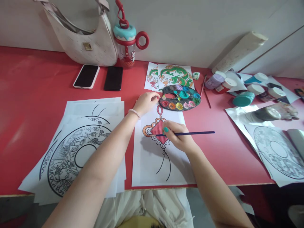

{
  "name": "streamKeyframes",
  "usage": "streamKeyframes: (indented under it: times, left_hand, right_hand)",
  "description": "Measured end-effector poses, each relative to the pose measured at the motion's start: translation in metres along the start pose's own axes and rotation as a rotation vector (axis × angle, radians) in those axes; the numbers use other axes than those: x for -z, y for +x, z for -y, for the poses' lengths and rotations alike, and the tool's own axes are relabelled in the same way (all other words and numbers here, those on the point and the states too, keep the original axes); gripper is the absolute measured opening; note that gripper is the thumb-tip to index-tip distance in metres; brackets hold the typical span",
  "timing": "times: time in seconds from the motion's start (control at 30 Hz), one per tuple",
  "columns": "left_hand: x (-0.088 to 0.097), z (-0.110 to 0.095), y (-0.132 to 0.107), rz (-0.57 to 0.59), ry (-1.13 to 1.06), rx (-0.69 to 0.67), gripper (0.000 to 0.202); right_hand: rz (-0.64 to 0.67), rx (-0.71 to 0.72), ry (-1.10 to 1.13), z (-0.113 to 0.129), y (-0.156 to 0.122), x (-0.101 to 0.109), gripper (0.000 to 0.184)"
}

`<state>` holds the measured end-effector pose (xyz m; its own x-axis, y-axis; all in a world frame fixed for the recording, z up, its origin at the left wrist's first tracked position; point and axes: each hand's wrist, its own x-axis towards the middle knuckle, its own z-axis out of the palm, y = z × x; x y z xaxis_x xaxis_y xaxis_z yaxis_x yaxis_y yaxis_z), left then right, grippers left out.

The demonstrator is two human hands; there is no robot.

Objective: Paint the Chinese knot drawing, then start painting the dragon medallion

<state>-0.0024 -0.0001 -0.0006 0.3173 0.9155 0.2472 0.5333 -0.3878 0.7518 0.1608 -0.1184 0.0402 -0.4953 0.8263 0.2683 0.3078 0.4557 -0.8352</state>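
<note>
My right hand (179, 136) pinches a thin blue paintbrush (197, 133) that lies level, its tip at the left on a red diamond in a knot drawing on white paper (152, 164). My left hand (146, 102) rests with curled fingers on the top edge of that paper, next to a dark palette (180, 97) with several paint colours. A bead bracelet circles my left wrist.
A stack of circular line drawings (71, 152) lies left on the red table (28, 95). Two phones (86, 76), a white bag (90, 41) and a bottle (125, 44) stand at the back. Paint jars (243, 98), finished dragon prints (174, 76) and more sheets (277, 152) lie right.
</note>
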Motion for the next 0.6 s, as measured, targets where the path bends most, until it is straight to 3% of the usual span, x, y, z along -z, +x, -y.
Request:
streamKeyframes:
  times: [0.17,0.43,0.6]
  left_hand:
    - [-0.0007,0.0011,-0.0003,-0.001,0.01,-0.017,0.02]
    - [0.0,0.0001,-0.0001,-0.005,0.003,-0.005,0.02]
    - [0.0014,-0.0021,-0.0005,0.007,0.007,-0.003,0.019]
  right_hand:
    - [-0.045,-0.078,-0.077,0.0025,-0.0002,0.0041,0.029]
    - [0.035,0.035,-0.069,-0.0008,0.0014,-0.0027,0.027]
    - [-0.029,-0.034,-0.078,0.0007,0.0001,0.0014,0.029]
